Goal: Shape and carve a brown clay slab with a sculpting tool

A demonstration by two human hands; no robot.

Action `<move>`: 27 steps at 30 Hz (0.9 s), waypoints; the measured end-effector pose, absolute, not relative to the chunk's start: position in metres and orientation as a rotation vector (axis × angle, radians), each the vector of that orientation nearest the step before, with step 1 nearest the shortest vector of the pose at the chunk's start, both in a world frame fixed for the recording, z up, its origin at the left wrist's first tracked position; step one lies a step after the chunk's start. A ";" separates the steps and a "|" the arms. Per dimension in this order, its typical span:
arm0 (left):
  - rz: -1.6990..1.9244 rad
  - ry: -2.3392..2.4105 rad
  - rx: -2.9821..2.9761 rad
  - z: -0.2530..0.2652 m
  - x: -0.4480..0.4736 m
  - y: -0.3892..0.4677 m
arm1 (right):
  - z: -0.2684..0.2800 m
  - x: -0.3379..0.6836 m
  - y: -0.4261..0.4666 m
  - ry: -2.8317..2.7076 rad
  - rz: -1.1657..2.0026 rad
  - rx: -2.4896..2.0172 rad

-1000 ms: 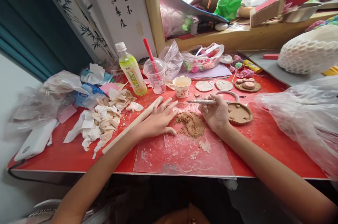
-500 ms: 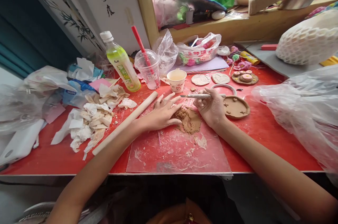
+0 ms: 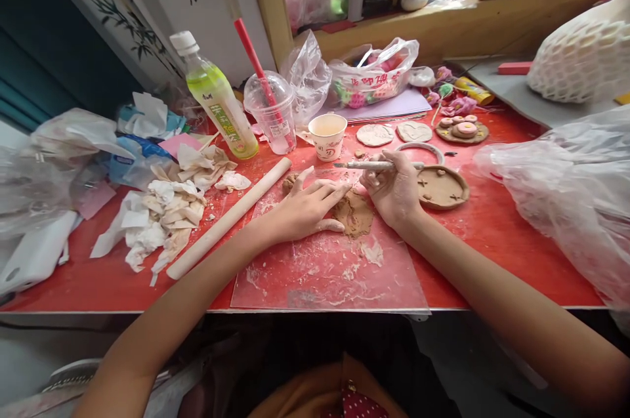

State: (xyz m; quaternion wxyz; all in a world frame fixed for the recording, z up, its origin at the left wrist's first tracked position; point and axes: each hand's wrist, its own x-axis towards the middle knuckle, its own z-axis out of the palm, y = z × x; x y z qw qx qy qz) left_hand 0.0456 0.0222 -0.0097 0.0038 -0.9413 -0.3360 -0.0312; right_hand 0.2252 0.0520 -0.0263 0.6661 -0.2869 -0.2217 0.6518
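Observation:
My right hand (image 3: pixel 392 187) grips a paintbrush (image 3: pixel 361 165) whose tip points left, just in front of a paper cup (image 3: pixel 327 137) of cloudy liquid. Fingers stretched out, my left hand (image 3: pixel 315 207) lies palm down over the left side of a flattened, rough piece of brown clay (image 3: pixel 355 214). Part of that clay is hidden under the fingers. Both are on a clear plastic sheet (image 3: pixel 315 280) smeared with clay scraps. To the right of my right hand lies a round clay dish (image 3: pixel 441 188) with a raised rim and small shapes in it.
A wooden rolling pin (image 3: pixel 229 218) lies left of the sheet, beside crumpled tissues (image 3: pixel 167 214). Behind stand a drink bottle (image 3: pixel 219 103) and a plastic cup with a red straw (image 3: pixel 272 116). Clay discs (image 3: pixel 375 135), a ring (image 3: pixel 433 146) and plastic bags (image 3: pixel 556 175) are farther right.
My left hand has slid slightly right over the clay, uncovering a brown lump behind it. My right hand still holds the brush near the cup. The view has tilted down a little.

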 end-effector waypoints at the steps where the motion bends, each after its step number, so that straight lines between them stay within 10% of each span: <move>1: -0.095 -1.042 -2.933 -0.010 0.046 0.023 | -0.027 0.225 0.052 -0.504 1.470 -0.646; 27: -0.174 -1.196 -2.923 -0.007 0.046 0.034 | -0.027 0.224 0.053 -0.529 1.478 -0.632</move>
